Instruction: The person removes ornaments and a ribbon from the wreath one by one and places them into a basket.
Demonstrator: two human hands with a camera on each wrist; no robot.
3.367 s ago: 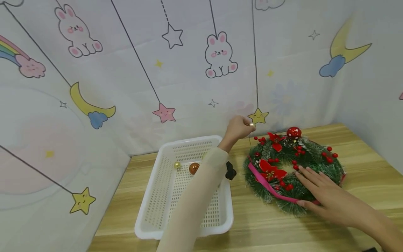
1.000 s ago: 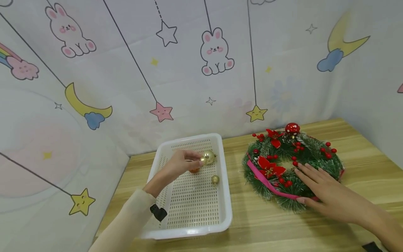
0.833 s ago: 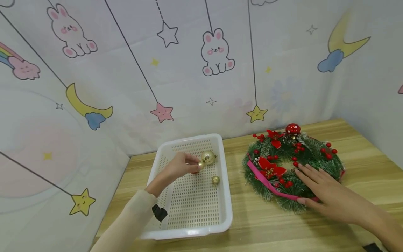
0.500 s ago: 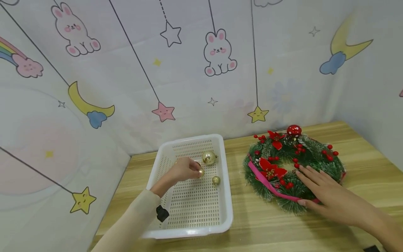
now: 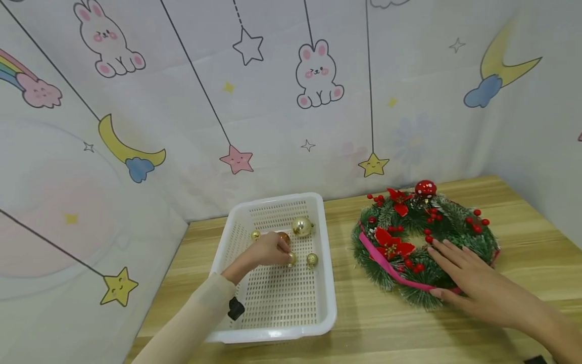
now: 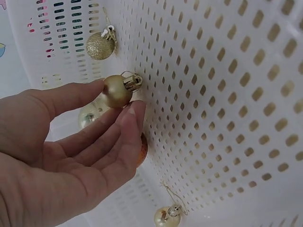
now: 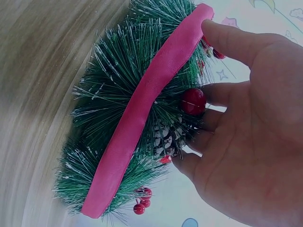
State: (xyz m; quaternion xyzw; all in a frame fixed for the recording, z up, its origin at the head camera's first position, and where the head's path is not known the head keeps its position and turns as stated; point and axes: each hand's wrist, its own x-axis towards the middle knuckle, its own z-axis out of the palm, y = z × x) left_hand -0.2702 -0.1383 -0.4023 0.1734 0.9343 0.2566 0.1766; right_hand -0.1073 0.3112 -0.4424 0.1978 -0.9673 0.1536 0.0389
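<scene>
Your left hand has its thumb and fingertips pinched on a small gold ball, low inside the white basket; you cannot tell whether the ball touches the basket's floor. The fingers of your right hand lie apart and fairly straight on the wreath, with the thumb against its pink ribbon.

Around your left hand, in the same basket, you have a glittery gold ball near the right wall, a larger gold ball toward the far end, a partly hidden orange-brown ball behind your fingers, and another gold ball toward the left. Basket and wreath sit apart on the wooden surface, before a printed backdrop.
</scene>
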